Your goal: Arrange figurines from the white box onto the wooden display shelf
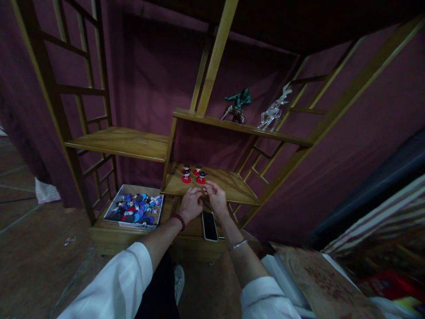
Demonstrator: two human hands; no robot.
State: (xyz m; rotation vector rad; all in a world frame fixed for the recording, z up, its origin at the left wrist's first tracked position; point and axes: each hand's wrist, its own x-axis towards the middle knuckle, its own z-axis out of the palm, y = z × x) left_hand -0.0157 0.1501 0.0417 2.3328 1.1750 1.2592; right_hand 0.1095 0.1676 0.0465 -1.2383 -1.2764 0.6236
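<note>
Round red-based figurines (193, 173), smooth wooden shelf (232, 184)

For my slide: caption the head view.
At a wooden shelf, left hand and right hand meet near red-based figurines, phone below.

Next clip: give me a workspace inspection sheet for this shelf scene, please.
Surface: wooden shelf, lower tier of a lattice-framed unit.
Job's things: four red-based figurines stand at the shelf's back left; whether the fingertips hold another is unclear.
Clutter: box of small toys and a phone on the base below; green figure and clear figure on the upper tier.
Hands: left hand and right hand meet fingertip to fingertip at the shelf's front edge.
Cables: nothing seen.
Surroundings: maroon drape behind; floor at left.
</note>
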